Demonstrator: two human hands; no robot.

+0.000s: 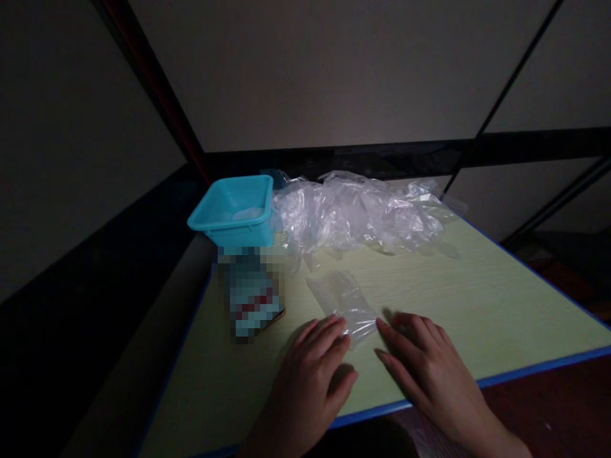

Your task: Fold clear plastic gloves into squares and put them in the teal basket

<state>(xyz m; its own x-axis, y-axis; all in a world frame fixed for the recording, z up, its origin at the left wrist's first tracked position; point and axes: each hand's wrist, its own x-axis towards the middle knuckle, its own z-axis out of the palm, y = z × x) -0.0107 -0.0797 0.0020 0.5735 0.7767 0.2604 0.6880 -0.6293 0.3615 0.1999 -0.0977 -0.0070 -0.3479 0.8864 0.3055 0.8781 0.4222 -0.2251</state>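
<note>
A small clear plastic bag point(344, 298) lies flat on the table in front of me, slightly creased at its near end. My left hand point(312, 369) rests with its fingertips on the bag's near left edge, its fingers stretched out and the thumb apart. At the near right corner, the index fingertip of my right hand point(427, 359) touches the bag. That hand's fingers are loosely bent, with the thumb held away from them. Neither hand grips the bag.
Many crumpled clear plastic bags point(358, 213) are heaped along the table's back. Left of them stands a turquoise basket point(230, 222) with something whitish inside. A blurred-out flat object point(252, 296) lies before it. The pale table point(482, 299) has blue edging; panels rise behind.
</note>
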